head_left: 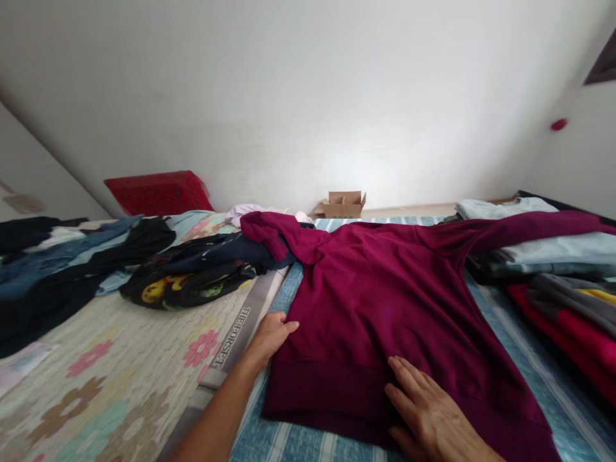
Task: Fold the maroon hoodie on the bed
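A maroon sweatshirt [366,308] lies spread on a blue striped cloth [308,436], its ribbed hem toward me. Its left sleeve is bunched near the dark clothes, while the right one stretches out over the folded stacks. At the sweatshirt's left edge, a little above the hem, is my left hand [269,337], closed, with the thumb over the fabric and the fingers partly hidden. My right hand [428,410] rests flat on the lower front, near the hem band, fingers stretched out and holding nothing.
Folded clothes [577,308] are stacked at the right. Dark printed clothes [192,276] and a loose pile of jeans and black garments [81,256] lie on the flowered mat [158,359] at the left. Against the wall are a red box [158,192] and an open cardboard box [339,206].
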`<state>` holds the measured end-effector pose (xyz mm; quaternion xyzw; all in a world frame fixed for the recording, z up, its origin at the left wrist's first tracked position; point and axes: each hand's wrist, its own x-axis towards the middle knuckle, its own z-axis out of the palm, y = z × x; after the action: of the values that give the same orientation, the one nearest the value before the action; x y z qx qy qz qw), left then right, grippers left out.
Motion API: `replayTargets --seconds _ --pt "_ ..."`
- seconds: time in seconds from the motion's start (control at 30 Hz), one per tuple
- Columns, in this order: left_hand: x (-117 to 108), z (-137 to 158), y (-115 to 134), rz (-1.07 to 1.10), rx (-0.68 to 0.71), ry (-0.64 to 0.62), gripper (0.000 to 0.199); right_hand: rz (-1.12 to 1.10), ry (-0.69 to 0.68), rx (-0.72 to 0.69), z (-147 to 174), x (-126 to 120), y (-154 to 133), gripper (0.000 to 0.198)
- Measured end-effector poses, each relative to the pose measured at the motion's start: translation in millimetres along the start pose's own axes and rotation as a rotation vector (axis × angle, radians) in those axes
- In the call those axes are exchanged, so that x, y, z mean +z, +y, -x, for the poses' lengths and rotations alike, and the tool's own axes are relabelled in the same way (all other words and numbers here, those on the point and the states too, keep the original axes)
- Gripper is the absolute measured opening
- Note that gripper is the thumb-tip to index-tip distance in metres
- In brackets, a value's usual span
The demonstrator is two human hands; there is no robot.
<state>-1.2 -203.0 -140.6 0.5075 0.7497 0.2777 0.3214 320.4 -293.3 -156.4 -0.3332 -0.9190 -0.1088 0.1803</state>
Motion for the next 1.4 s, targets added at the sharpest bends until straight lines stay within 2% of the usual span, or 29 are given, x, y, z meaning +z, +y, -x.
replayTargets --seconds 0.23,0.37,0.47,0.6,0.67,0.77,0.87,0.93,1.0,1.03,1.13,1.2,1.27,1.4 --pt "-3 19 7 0.105 -0.038 0.015 0.015 -0.033 0.06 0.065 10 8 -5 0.029" --pt "-4 23 7 0.152 -0.047 0.071 0.014 0.04 0.164 0.034 14 17 -10 0.041" --pt "-3 26 6 0.201 -0.051 0.027 0.016 0.039 0.242 0.05 12 17 -14 0.042" --pt "-6 31 2 0.207 -0.031 -0.075 0.016 -0.109 0.13 0.081 6 -2 -15 0.027" --pt "-10 33 -1 0.184 -0.03 -0.054 0.015 -0.153 0.076 0.032 6 -8 -16 0.024" --pt "-14 36 -5 0.137 -0.031 -0.009 0.018 -0.151 0.109 -0.036 10 0 -20 0.019" --pt "-14 40 -8 0.071 -0.009 0.028 0.024 -0.18 0.155 -0.014 13 9 -23 0.016" --pt "-13 43 -8 0.064 0.015 0.025 0.028 -0.268 0.082 0.013 11 2 -20 0.017" --pt "-13 45 -9 0.066 0.017 -0.002 0.033 -0.379 -0.05 0.099 5 -14 -8 0.018" --pt "-14 45 -10 0.064 0.007 -0.023 0.036 -0.418 -0.118 0.186 1 -23 3 0.015" --pt "-15 43 -14 0.058 -0.005 -0.07 0.04 -0.331 -0.139 0.532 -12 -35 51 0.025" --pt "-15 39 -17 0.042 0.009 -0.069 0.04 -0.191 -0.143 0.834 -17 -31 94 0.028" --pt "-14 36 -20 0.01 0.023 -0.041 0.039 -0.044 -0.222 1.122 -20 -20 137 0.03" --pt "-12 30 -31 -0.041 0.065 0.017 0.037 0.014 -0.232 1.256 -31 4 198 0.04"
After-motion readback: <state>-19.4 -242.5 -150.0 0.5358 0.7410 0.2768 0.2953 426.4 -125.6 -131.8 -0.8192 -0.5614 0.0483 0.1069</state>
